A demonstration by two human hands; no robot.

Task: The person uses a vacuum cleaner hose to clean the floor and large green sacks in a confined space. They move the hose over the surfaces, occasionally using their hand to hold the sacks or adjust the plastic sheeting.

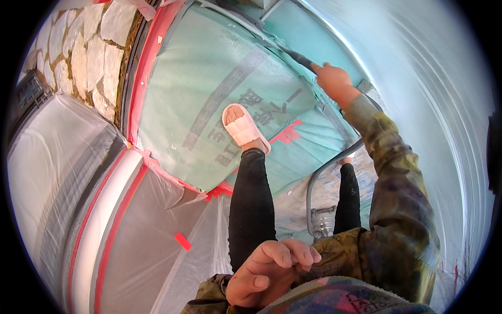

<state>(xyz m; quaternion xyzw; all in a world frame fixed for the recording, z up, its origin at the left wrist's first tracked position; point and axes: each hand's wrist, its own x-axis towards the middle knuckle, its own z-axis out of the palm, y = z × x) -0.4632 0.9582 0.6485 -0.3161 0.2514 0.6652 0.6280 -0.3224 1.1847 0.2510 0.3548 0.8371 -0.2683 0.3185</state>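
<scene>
My right hand reaches forward at the upper right, closed around a dark wand-like handle. A thinner shaft continues from the handle toward the upper left; its far end and kind I cannot make out. My left hand is close to my body at the bottom, palm turned up. Its fingers are loosely bent, the thumb stands apart, and I see nothing in it. Under the handle lies a green protective sheet with dark printing and red tape on it.
A dark hose curves beside my right leg near a grey metallic object. My foot in a pink slipper stands on the sheet. Clear plastic film covers surfaces at left, translucent sheeting hangs at right. A stone wall is far left.
</scene>
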